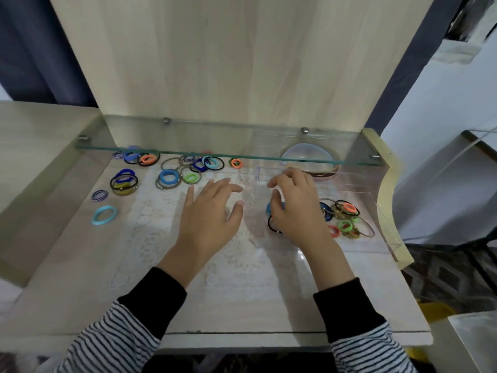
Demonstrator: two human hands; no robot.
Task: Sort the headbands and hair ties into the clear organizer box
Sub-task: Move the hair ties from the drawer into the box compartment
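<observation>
The clear box (387,238) sat at the right of the surface (80,278), open side up, its long axis seemingly running left to right. The left hand (212,211) had its fingers spread, while the right hand (295,208) curled over a blue tie (269,208) in the box; I could not tell whether it pinched it. A tie could have landed outside the box, as its clear walls were hard to see.

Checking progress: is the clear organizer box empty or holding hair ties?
Holding some: hair ties lie inside the clear organizer box, near its right wall.
</observation>
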